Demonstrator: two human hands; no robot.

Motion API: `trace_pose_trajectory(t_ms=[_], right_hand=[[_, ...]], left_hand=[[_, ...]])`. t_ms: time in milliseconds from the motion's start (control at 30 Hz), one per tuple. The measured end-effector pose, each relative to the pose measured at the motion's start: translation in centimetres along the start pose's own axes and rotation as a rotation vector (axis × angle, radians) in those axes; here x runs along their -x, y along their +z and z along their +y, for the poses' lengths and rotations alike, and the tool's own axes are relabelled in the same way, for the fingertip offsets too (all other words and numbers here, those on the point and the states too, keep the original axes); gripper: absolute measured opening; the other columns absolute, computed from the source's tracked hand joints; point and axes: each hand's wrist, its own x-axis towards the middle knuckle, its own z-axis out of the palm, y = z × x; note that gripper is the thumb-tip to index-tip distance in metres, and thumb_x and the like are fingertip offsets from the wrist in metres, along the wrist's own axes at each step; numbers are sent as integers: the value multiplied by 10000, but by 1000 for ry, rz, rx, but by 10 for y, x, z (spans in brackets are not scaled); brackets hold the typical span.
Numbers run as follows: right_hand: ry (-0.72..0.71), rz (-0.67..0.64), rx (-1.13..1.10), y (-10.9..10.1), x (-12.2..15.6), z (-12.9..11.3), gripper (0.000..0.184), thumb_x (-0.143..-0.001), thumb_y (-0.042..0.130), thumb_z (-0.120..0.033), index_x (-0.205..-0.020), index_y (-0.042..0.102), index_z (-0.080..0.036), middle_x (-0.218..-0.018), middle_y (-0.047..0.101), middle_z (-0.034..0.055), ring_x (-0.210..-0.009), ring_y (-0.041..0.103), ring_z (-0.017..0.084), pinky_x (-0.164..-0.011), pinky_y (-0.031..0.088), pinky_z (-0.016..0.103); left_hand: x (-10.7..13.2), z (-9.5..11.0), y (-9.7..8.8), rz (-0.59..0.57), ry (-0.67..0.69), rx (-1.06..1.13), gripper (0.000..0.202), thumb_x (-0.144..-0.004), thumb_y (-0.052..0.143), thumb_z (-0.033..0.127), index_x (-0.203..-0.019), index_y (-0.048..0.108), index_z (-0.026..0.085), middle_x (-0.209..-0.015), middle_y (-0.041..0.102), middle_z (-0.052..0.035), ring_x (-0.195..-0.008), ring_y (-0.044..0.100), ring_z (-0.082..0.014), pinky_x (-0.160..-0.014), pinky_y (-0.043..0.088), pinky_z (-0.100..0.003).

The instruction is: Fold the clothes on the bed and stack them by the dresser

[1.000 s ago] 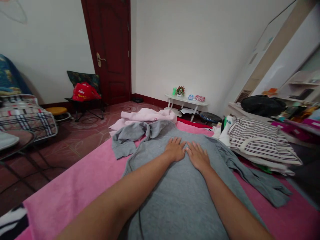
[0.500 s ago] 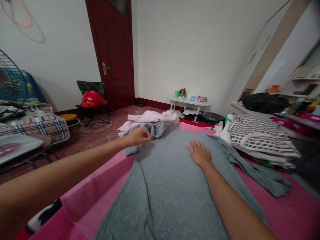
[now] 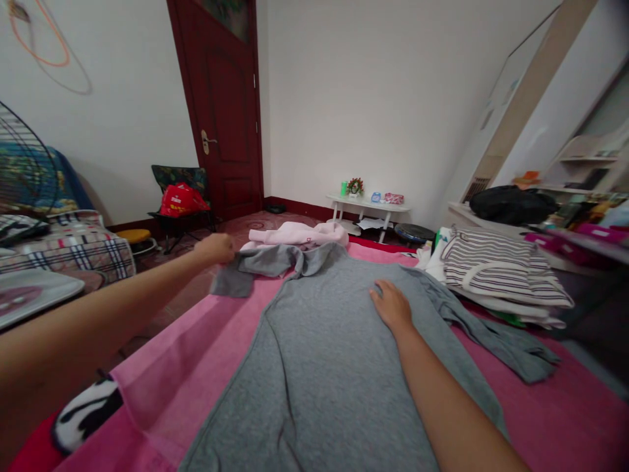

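Note:
A grey long-sleeved shirt (image 3: 339, 341) lies spread over a pink cloth (image 3: 196, 347), with a long crease down its left side. My left hand (image 3: 217, 250) is closed on the shirt's left sleeve, which stretches out from the shoulder with its end hanging below the hand. Flat on the upper chest of the shirt rests my right hand (image 3: 393, 307), its fingers slightly bent and holding nothing. The shirt's other sleeve angles down to the right on the cloth.
Beyond the collar lies a pink garment (image 3: 299, 234). A pile with a striped garment (image 3: 496, 265) on top stands to the right. Farther off are a white side table (image 3: 368, 202), a folding chair holding a red bag (image 3: 181, 200), and a dark red door (image 3: 226, 111).
My left hand has moved left and outward from the shoulder, drawing the sleeve out with it. The right hand stays on the chest, its fingers a little more bent.

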Motion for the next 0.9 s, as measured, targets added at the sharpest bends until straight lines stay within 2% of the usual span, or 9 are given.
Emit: trace_pose_trajectory(t_ms=[133,200,267,333,400,500,700,800,900], right_hand=[[178,226,-433,-4,0,13,400,-844,445,-373,-1087,643,-124,-1090,670,135,-1015,624,231,-938,448,339],[283,321,-603,-6,0,18,413,-851,420,-401,-1081,627,-126,-997,695,123,-937,662,226,-889,484,348],[359,395,-806,-9,1,22,429,-857,409,-426,-1112,594,-135,-1039,684,115,-880,687,210,-818,522,342],[435,470,-1018,-15,2,30,436,-876,372,-441,-1108,581,-137,-1119,655,113,-837,698,179,-744,546,317],[479,476,-1107,-26,3,42,475,-929,246,-412,-991,618,-123,-1073,668,119,-832,690,141,-716,545,282],[489,412,-1131,-49,5,65,619,-957,52,-356,-827,630,-178,-1008,686,147,-915,670,127,-748,531,267],[481,358,-1471,-102,2,67,384,-910,265,-439,-1006,576,-236,-1246,595,93,-994,635,159,-831,514,342],[342,31,-1247,-113,1,33,343,-805,535,-475,-1016,614,-216,-1121,656,98,-928,645,197,-756,509,320],[102,-357,-844,-101,9,-10,414,-652,721,-464,-959,673,-190,-978,699,83,-853,647,212,-739,485,308]], left_hand=[[-4,30,-68,530,60,60,309,-724,524,191,-1011,632,152,-915,663,-118,-895,618,-288,-745,459,-351],[9,62,-92,748,294,169,301,-803,447,176,-1055,607,140,-963,657,-109,-938,612,-252,-821,450,-348],[39,99,-104,776,632,273,307,-856,361,156,-1042,604,129,-1067,635,-99,-1033,582,-219,-903,422,-334],[80,132,-100,653,935,338,318,-898,340,202,-1074,599,146,-1249,564,-97,-1145,527,-221,-945,406,-339],[123,151,-84,390,1195,293,311,-900,372,206,-1104,606,196,-1264,567,-71,-1145,530,-208,-956,402,-319],[165,149,-47,111,1316,160,285,-890,443,224,-1124,606,234,-1117,644,-65,-1022,590,-204,-892,427,-295],[148,78,15,43,684,87,276,-841,528,384,-999,630,181,-883,685,-84,-810,623,-226,-690,436,-287],[139,44,34,-210,533,170,385,-802,536,536,-811,653,169,-740,676,-74,-703,616,-215,-617,423,-268],[148,24,48,-571,457,370,479,-770,527,633,-694,607,167,-619,633,-40,-555,580,-175,-519,402,-240]])
